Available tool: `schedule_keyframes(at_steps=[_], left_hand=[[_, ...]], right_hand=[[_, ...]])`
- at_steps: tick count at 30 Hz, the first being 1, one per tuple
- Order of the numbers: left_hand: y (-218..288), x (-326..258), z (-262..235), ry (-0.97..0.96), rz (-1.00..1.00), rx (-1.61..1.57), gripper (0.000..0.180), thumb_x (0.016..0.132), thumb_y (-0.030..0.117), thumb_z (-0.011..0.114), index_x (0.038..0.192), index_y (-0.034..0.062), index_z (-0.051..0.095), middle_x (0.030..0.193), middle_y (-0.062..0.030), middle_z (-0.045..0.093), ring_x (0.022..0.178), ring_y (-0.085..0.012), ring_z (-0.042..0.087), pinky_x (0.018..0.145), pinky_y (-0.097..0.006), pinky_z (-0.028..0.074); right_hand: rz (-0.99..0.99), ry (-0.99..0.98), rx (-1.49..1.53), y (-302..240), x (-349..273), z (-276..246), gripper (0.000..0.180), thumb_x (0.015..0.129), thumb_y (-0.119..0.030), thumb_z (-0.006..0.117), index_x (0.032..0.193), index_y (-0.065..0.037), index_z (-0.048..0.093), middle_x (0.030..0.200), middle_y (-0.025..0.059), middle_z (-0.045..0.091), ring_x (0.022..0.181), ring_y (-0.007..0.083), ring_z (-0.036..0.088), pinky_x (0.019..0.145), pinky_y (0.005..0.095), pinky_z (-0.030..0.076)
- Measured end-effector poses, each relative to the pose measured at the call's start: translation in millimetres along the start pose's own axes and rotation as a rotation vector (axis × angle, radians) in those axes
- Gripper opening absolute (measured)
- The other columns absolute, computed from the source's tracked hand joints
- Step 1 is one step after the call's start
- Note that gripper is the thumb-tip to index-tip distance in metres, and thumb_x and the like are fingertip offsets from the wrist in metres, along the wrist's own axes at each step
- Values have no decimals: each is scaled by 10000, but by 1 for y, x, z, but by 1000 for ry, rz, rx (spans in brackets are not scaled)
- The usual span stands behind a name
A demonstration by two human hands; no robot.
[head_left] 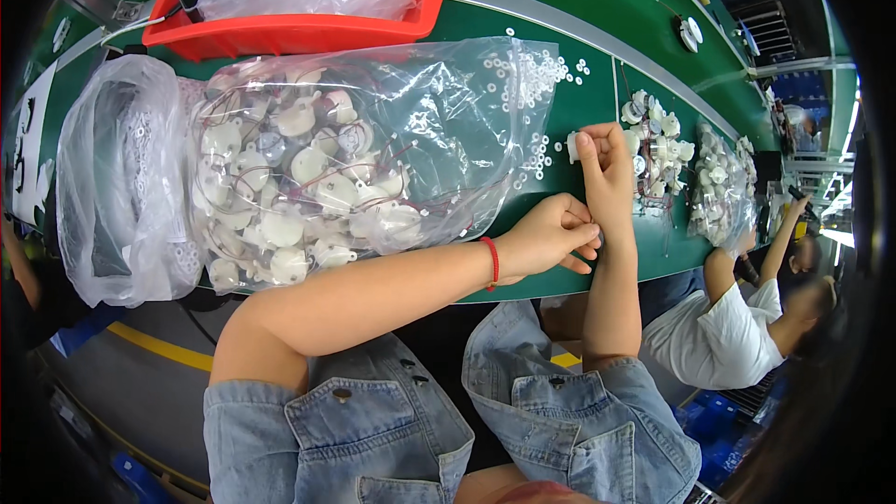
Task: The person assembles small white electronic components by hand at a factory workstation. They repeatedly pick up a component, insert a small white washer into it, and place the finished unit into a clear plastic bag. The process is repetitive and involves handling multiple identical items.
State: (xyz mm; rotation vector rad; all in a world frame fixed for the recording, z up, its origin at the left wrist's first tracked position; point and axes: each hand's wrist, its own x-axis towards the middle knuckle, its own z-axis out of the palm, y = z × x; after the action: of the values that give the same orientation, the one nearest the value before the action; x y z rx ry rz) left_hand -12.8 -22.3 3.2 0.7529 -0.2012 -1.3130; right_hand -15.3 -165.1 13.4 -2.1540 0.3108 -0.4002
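With my right hand (pixel 609 173) I pinch a small white plastic part (pixel 573 147) between thumb and fingers, over the green tabletop (pixel 590 105) near scattered little white rings (pixel 540 166). My left hand (pixel 549 235) curls beside my right wrist; whether its fingers hold anything, I cannot tell.

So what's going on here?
A person's right hand pinches a small white part over the green table; the left hand is by the right wrist, and whether it holds anything is unclear. To the left lies a clear bag of white wired parts, with loose white rings around its right end. More wired parts are heaped at right.
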Motion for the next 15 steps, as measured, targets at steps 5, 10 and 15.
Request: schedule_keyframes(at_steps=[5, 10, 15], left_hand=[[-15, 5, -1, 48, 135, 84, 170, 989, 105, 524, 1062, -9, 420, 931, -111, 596, 810, -164, 641, 697, -312, 588], [-17, 5, -1, 58, 160, 112, 140, 984, 72, 508, 1050, -13, 418, 912, -112, 596, 773, -167, 647, 685, -303, 581], [-16, 5, 0, 57, 169, 117, 127, 983, 58, 495, 1050, -14, 415, 908, -113, 595, 764, -171, 648, 681, -302, 579]], right_hand=[[-39, -53, -141, 8, 1, 0, 186, 946, -173, 631, 918, -11, 542, 584, -28, 441, 522, 45, 334, 466, 254, 248], [-31, -51, -140, 4, 0, 1, 181, 934, -164, 644, 908, -16, 544, 564, -25, 428, 508, 50, 326, 457, 258, 237], [-42, -41, -170, 4, 1, 1, 181, 930, -159, 648, 888, -21, 539, 550, -24, 426, 494, 51, 320, 447, 264, 232]])
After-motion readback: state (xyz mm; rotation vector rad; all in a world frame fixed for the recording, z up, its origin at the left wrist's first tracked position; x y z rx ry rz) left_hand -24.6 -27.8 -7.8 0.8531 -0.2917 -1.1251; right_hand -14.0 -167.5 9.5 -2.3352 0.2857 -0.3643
